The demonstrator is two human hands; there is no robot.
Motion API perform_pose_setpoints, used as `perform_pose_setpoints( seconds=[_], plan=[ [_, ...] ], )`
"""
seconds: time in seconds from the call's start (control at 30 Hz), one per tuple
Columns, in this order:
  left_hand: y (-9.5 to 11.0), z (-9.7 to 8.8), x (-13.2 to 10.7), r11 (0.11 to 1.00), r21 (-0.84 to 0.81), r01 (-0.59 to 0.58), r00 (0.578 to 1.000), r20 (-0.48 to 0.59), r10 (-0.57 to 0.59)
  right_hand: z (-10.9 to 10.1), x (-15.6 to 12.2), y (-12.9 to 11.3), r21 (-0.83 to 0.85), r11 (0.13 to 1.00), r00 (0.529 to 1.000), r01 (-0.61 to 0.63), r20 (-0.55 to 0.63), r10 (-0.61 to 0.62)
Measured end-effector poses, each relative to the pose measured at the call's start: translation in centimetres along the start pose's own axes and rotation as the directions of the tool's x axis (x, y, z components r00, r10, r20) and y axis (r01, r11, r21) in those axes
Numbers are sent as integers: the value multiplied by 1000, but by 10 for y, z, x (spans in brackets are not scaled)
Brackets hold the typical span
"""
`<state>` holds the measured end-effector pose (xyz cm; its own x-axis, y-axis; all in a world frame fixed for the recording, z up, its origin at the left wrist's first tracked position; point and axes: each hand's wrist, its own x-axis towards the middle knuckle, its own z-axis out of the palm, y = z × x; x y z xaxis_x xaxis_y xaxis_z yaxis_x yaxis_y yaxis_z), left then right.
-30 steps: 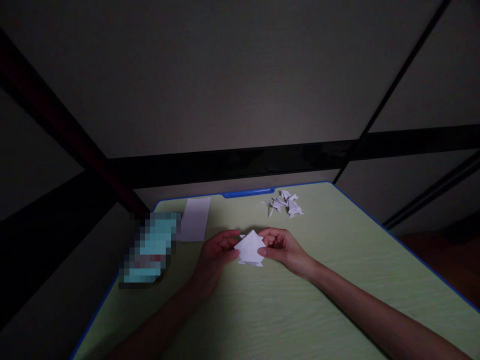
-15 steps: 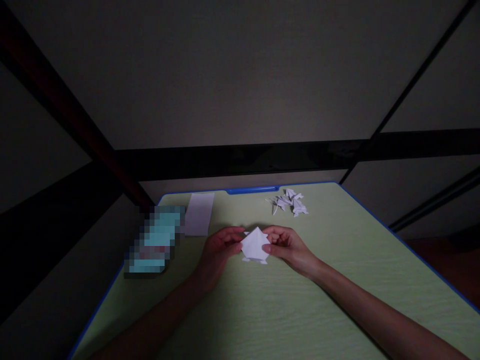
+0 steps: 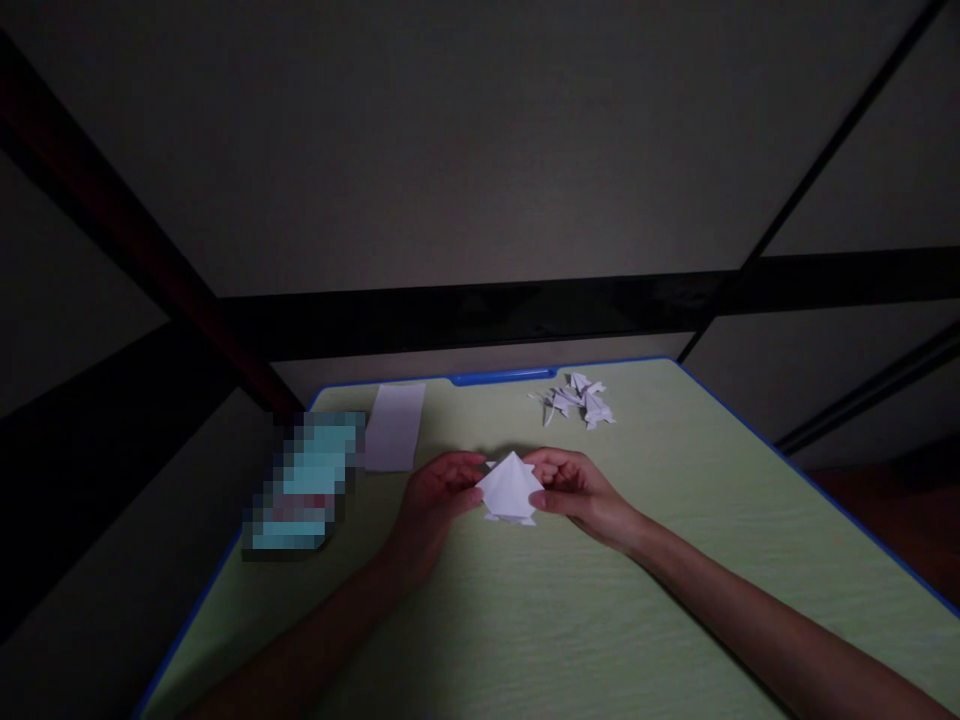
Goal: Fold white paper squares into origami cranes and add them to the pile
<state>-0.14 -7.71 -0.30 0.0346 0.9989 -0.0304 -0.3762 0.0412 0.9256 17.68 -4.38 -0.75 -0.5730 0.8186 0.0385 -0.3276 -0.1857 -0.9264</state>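
Between my two hands is a white origami frog (image 3: 511, 488), its pointed end away from me and small folded legs sticking out at its corners. My left hand (image 3: 442, 490) pinches its left edge, thumb in front. On the right edge, my right hand (image 3: 574, 492) grips it with the thumb on top and the fingers curled behind. The fingertips behind the paper are partly hidden.
Several small folded white paper figures (image 3: 581, 402) lie in a cluster at the table's back right. A white paper sheet (image 3: 395, 428) rests at the back left, beside a pixelated phone-like device (image 3: 307, 480). The pale green table (image 3: 517, 620) has a blue rim.
Both hands keep their hold on the origami frog, which looks slightly wider and flatter between them. The whole view has shifted a little.
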Motion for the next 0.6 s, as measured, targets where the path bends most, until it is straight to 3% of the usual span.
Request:
perform_pose_setpoints(
  seconds=[0.17, 0.27, 0.47, 0.6],
  plan=[
    [0, 1, 2, 999, -26, 19, 1000, -23, -20, -1, 0, 2, -4, 1000, 1000, 21, -23, -21],
    [0, 1, 3, 999, 41, 33, 999, -12, -33, -1, 1, 3, -33, 999, 1000, 28, -13, -28],
    [3, 3, 1, 982, 170, 79, 985, 141, -104, 1, 0, 1, -117, 993, 999, 29, 28, -26],
    [5, 5, 1, 975, 188, 117, 981, 130, -143, 2, -1, -2, -118, 993, 999, 0, 47, 6]
  ],
)
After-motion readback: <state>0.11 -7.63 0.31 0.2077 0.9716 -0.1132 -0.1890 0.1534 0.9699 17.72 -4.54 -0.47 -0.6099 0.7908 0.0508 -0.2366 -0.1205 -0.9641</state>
